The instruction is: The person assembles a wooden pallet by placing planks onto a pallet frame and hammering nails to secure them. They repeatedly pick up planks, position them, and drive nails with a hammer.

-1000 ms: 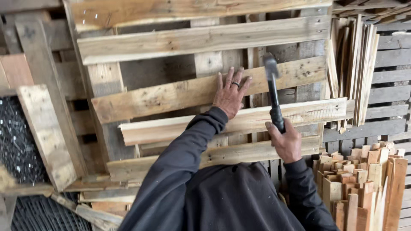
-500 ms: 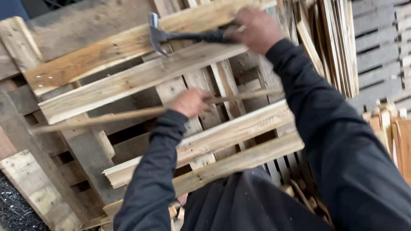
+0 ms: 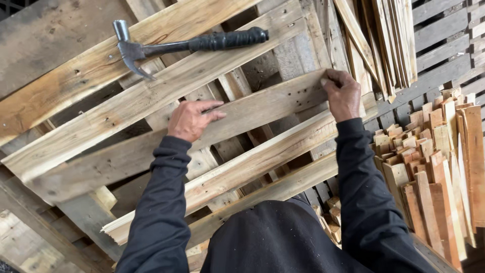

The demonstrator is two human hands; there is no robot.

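Note:
A wooden pallet (image 3: 91, 76) lies in front of me. Across it, slanting up to the right, is a loose nail-holed plank (image 3: 268, 103). My left hand (image 3: 191, 120) is laid over the plank's middle with the fingers pointing right along its upper edge. My right hand (image 3: 343, 93) is clenched on the plank's right end. A claw hammer (image 3: 187, 45) with a black grip lies free on the upper slats, head to the left, beyond both hands.
Thin wooden strips (image 3: 384, 40) lean in a bundle at the upper right. Several short cut boards (image 3: 434, 167) stand stacked on end at the right. More pallet slats (image 3: 252, 167) run below the held plank. Grey slatted decking (image 3: 444, 30) lies at far right.
The hammer has left my right hand and now rests on the upper slats. My right hand has come down to the plank's end. My left hand now lies on the wide plank.

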